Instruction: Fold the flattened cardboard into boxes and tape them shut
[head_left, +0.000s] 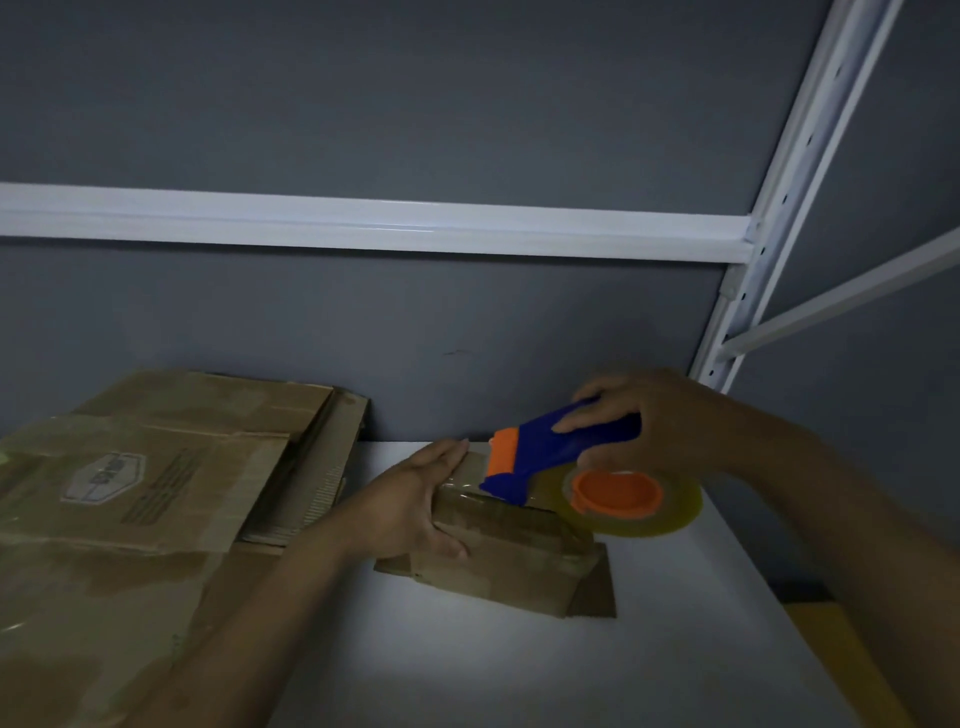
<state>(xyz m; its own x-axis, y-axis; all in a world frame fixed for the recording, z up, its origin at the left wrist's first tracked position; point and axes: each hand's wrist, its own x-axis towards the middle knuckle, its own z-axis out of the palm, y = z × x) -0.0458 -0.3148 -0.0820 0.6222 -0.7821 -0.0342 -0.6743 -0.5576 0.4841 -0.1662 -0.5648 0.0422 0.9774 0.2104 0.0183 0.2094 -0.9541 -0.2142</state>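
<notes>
While the right hand (644, 415) is clenching the blue handle of the tape dispenser (550, 452), fingers wrapped over the top, the left hand (415, 499) is lying flat w/ straight fingers on the small cardboard box (519, 561), thumb running along the near side. It's pressing, not grasping. The box is sitting on the white shelf (519, 665), directly under the dispenser's orange nose and just below & ahead of the right-hand grip. The tape roll (675, 512) is hanging right beneath that grip, overhanging the box's right end. A stack of flattened cardboard (130, 493) is lying well out past the left wrist, away from the work. A white shelving upright (810, 156) is rising behind the right hand.

Judging by this, the top seam is being taped; glossy film looks to be already showing on the lid near the left fingertips, though dim light is making it hard to confirm.

To do it well, IMO: the left hand should be holding the flaps down hard so the seam isn't gaping, and the dispenser should be travelling straight along the seam w/ the nose pushed firmly on the cardboard. Left fingers are sitting v. close to the cutter end, so they should be staying clear of the blade. The box looks light & small, so it's prob. liable to skid if the press slackens.
</notes>
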